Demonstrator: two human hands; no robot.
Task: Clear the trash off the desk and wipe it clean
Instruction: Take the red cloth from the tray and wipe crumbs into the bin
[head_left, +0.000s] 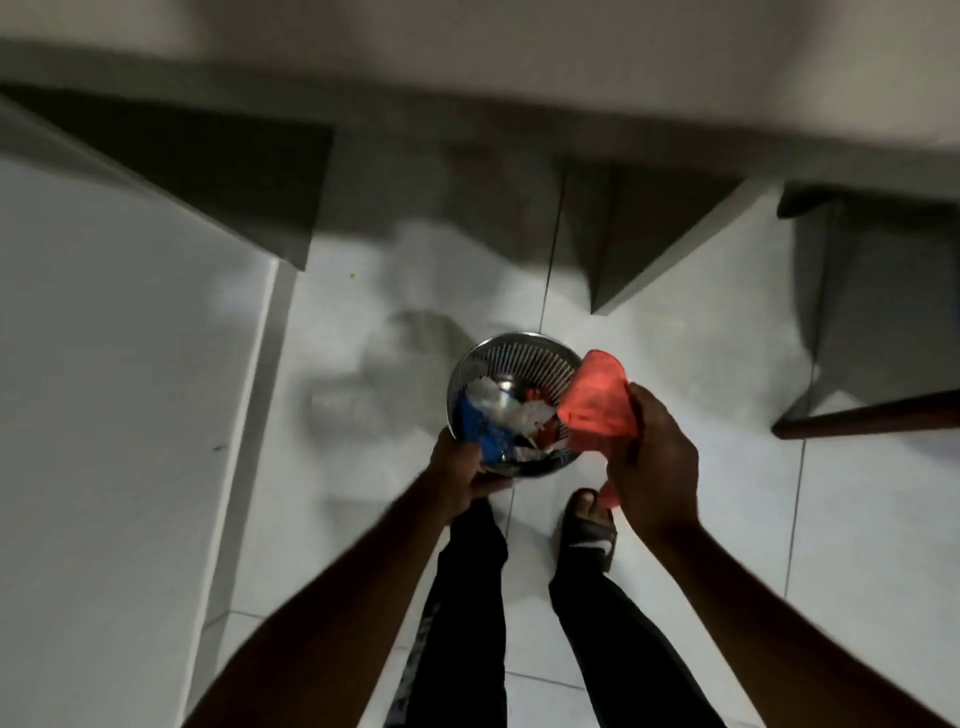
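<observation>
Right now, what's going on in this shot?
A person stands on a white tiled floor, seen from above. The left hand holds a perforated metal bowl by its near rim; inside it is crumpled trash, blue, white and red. The right hand has a grip on an orange cloth beside the bowl's right edge. The picture is blurred.

floor (675, 364): open white tile ahead and to the right of the perforated metal bin (511, 364), free to pass. left: a pale bench (104, 364) edge runs close alongside. ahead: dark panels (234, 171) stand under a pale top. right: a dark chair (878, 312) stands well apart. bin mouth partly covered by an orange cloth (597, 397).
</observation>
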